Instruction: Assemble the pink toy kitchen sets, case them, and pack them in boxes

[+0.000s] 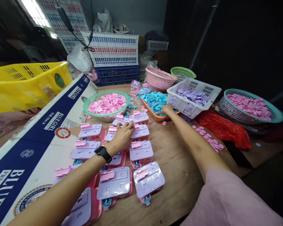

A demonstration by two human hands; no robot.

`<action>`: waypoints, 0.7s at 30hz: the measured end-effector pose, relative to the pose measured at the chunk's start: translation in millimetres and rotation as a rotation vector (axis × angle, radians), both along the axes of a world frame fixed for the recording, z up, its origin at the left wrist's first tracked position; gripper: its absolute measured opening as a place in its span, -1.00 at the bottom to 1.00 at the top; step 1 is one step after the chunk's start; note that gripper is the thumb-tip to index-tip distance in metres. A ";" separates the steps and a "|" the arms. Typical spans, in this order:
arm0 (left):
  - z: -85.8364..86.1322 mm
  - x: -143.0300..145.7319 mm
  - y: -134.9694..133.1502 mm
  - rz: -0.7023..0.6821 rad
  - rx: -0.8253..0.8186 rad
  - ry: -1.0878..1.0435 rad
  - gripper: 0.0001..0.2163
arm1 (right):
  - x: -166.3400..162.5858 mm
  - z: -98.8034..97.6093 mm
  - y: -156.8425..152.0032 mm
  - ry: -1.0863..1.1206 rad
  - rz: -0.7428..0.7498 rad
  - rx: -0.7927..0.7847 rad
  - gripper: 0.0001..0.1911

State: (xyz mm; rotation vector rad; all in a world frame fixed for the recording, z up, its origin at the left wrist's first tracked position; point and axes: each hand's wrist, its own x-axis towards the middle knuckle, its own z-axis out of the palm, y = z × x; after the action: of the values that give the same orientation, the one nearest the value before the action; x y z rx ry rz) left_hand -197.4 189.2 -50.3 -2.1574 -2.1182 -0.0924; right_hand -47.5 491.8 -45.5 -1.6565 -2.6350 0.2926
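Observation:
Rows of small pink plastic boxes with lilac lids (141, 150) stand on the wooden table, each lid with a pink flap and many boxes with a blue clasp at the front. My left hand (122, 135), with a black watch on the wrist, rests over the boxes near the back, fingers bent but apart and touching the lids. My right hand (167, 110) reaches into an orange tray (158, 118) of blue plastic pieces (153, 101). Its fingers are drawn together among the pieces, and their tips are partly hidden.
A green-rimmed basket of pink pieces (108, 104) stands behind the boxes. White (190, 110) and teal (277, 116) baskets hold lilac and pink parts at right. Loose pink ovals (208, 137) lie nearby. A printed carton (61, 125) and yellow crate (30, 91) border the left.

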 end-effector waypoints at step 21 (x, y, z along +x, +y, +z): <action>6.1 3.4 1.6 0.038 -0.067 -0.038 -0.55 | -24.6 -35.1 20.3 -0.192 -0.053 -0.086 -0.23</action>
State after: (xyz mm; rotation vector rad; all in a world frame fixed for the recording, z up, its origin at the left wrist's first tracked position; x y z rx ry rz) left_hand -194.1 190.8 -44.2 -2.1671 -2.2126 -0.0601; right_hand -72.1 512.0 -80.6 -1.8664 -2.7442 0.2620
